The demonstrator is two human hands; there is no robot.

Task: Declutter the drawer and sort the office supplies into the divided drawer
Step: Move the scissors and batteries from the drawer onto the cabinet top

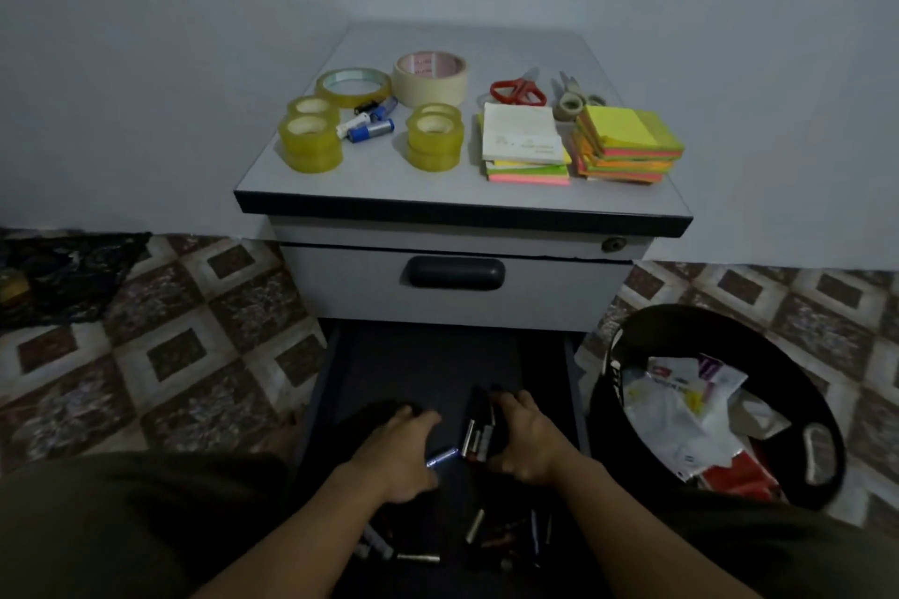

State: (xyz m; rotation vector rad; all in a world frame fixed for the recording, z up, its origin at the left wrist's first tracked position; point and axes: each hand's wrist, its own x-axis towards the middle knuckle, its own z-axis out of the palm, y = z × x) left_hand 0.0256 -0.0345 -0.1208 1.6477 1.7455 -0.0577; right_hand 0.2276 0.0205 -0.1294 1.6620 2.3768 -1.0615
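Loose batts (pixel 418 558) at near end of open drawer (pixel 428 355); beyond, R hand (pixel 523 440) curled round battery bundle (pixel 479 438), long axes near-far; blue battery (pixel 442 457) just left, crosswise, at edge of L hand (pixel 404 447), whose grip can't be told.

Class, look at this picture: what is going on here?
A person reaches both hands into the open bottom drawer. The right hand grips a bunch of small cylinders. The left hand lies by a blue battery, grip unclear. Tape rolls, scissors and sticky notes sit on the cabinet top. A bin holds paper waste.
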